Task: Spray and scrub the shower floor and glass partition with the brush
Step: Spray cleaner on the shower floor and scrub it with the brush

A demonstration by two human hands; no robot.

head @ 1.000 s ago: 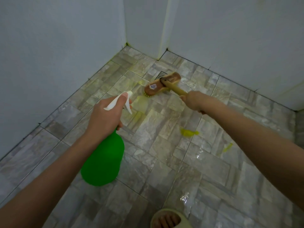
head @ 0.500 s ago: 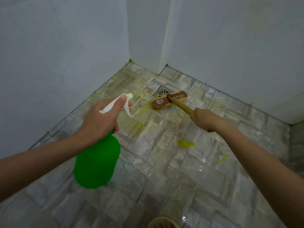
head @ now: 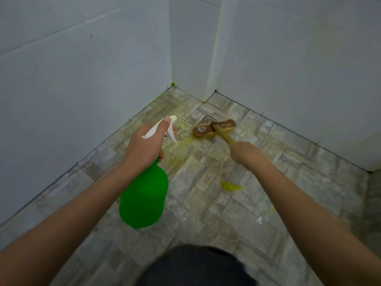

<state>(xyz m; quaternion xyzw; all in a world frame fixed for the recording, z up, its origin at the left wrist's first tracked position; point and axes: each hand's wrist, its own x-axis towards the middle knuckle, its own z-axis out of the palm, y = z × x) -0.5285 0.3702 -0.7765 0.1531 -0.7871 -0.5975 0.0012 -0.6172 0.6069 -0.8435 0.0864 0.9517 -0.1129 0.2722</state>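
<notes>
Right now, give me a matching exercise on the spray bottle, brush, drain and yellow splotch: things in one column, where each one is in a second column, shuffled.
Things:
1 spray bottle
2 brush
3 drain
4 yellow splotch

Places:
A partly hidden behind the brush head
B gripped by the left hand, above the floor
C alone on the floor, nearer the camera than both hands
D bristles on the floor, handle in the right hand

Pairs: 1-B, 2-D, 3-A, 4-C.
</notes>
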